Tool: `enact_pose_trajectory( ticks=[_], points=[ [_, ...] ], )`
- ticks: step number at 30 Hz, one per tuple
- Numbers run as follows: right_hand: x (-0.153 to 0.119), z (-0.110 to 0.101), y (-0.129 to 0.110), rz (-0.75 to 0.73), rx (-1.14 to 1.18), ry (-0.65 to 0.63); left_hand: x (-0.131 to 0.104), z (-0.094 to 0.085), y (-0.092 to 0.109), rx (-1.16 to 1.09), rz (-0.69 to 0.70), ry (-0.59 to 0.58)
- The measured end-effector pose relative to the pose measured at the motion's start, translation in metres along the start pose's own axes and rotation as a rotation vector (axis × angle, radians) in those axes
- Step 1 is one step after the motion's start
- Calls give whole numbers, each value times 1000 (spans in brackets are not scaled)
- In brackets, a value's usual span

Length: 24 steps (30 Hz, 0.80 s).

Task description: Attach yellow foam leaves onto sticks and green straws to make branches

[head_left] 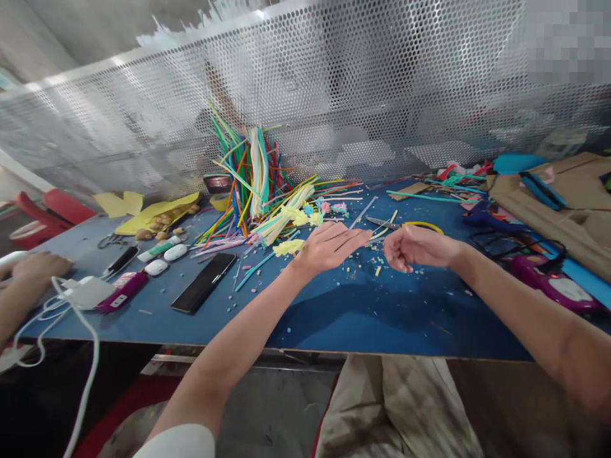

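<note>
My left hand (pixel 331 247) is held over the blue table with its fingers stretched out flat and nothing seen in it. Facing it, my right hand (pixel 415 247) is loosely curled, its palm turned inward, with no object visible in it. Just behind the right hand lies a pair of scissors (pixel 389 224) with yellow handles, partly hidden by the hand. Yellow fuzzy pieces (pixel 289 247) rest beside my left hand. Beyond it are small pink and blue fuzzy pieces (pixel 325 207) and a large heap of coloured pipe cleaners (pixel 258 172). Small clippings are scattered beneath both hands.
A black phone (pixel 203 283) lies left of my left arm. Farther left are a white charger (pixel 88 292) with cables and another person's hand (pixel 41 267). On the right sit a purple glue gun (pixel 554 283) and cardboard (pixel 529 191). A perforated metal panel (pixel 305 95) stands behind.
</note>
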State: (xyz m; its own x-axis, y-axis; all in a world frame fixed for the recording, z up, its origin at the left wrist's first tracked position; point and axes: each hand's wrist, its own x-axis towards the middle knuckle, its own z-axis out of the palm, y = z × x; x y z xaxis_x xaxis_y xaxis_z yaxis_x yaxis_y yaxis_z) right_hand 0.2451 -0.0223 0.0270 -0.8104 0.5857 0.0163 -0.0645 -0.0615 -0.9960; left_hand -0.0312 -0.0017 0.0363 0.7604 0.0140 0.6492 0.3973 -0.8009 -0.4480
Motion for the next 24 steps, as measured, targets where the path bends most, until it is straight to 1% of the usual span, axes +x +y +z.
enact_pose_trajectory(
  ticks=[2, 5, 8, 10, 13, 16, 18, 20, 24],
  points=[
    [1, 1, 2, 38, 49, 44, 2, -3, 1, 16, 45, -2],
    [1, 4, 1, 102, -1, 81, 3, -4, 0, -5, 87, -35],
    [1, 6, -5, 160, -146, 136, 2, -3, -2, -92, 90, -94],
    [0, 7, -11, 154, -288, 219, 2, -1, -4, -115, 71, -122],
    [0, 8, -17, 75, -578, 382, 2, 4, -6, -60, 26, -168],
    [2, 10, -18, -115, -947, 611, 2, 10, -6, -14, -39, -189],
    [4, 12, -17, -222, -1120, 715, 1, 14, -4, -4, -60, -189],
    [6, 13, -14, -237, -1174, 738, 1, 16, -3, 0, -59, -198],
    [8, 8, -8, -124, -1159, 710, 3, 18, -1, -46, -15, -245]
  ],
)
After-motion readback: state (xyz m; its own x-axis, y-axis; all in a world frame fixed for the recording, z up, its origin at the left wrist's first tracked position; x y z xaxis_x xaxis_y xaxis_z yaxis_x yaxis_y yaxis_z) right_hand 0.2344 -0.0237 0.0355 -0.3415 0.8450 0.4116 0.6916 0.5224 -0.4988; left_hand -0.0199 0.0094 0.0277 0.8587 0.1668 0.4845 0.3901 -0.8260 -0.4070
